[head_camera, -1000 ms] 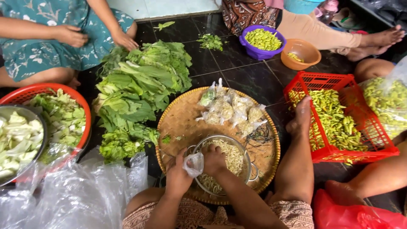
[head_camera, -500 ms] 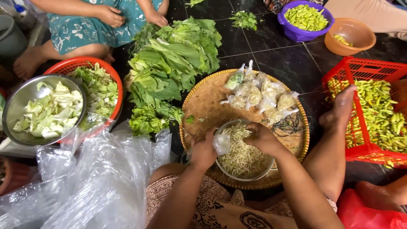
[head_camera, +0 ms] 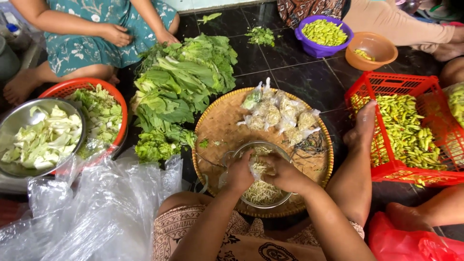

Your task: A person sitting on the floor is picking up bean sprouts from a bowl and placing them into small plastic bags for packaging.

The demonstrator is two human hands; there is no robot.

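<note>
Both hands now lower over the sprout bowl (head_camera: 261,193), left hand (head_camera: 240,171) and right hand (head_camera: 285,173) grips clamped on an upright small plastic bag (head_camera: 257,166).

A cluster of small clear plastic bags (head_camera: 278,113), filled with pale vegetables and knotted shut, is located on the round woven tray (head_camera: 220,128) at its 12 o'clock edge. One small clear bag (head_camera: 257,166) is held at the tray's 6 o'clock. A heap of empty clear plastic bags (head_camera: 92,208) is located at 8 o'clock. A red plastic bag (head_camera: 411,241) is located at 4 o'clock.
</note>
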